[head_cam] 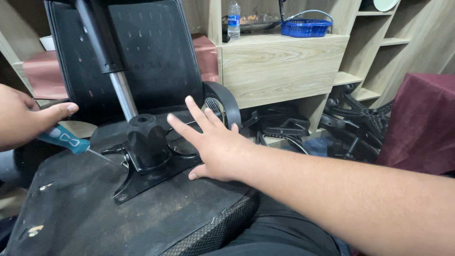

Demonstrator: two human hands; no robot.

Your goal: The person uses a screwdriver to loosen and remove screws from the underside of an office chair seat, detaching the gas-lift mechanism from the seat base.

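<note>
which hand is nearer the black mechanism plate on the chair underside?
Right. The right hand rests open at the edge of the black mechanism plate. The left hand is off to the left, gripping a teal-handled screwdriver whose tip reaches it.

One head camera looks down and forward, close over an upturned chair (pixel 142 189). Shelves (pixel 284 66) stand just behind.

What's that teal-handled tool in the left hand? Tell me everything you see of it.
The screwdriver has a translucent teal plastic handle with white markings and a thin metal shaft. The left hand grips the handle, thumb laid along it. It slants down to the right, its tip reaching the black metal mounting plate under the upturned chair seat.
</note>
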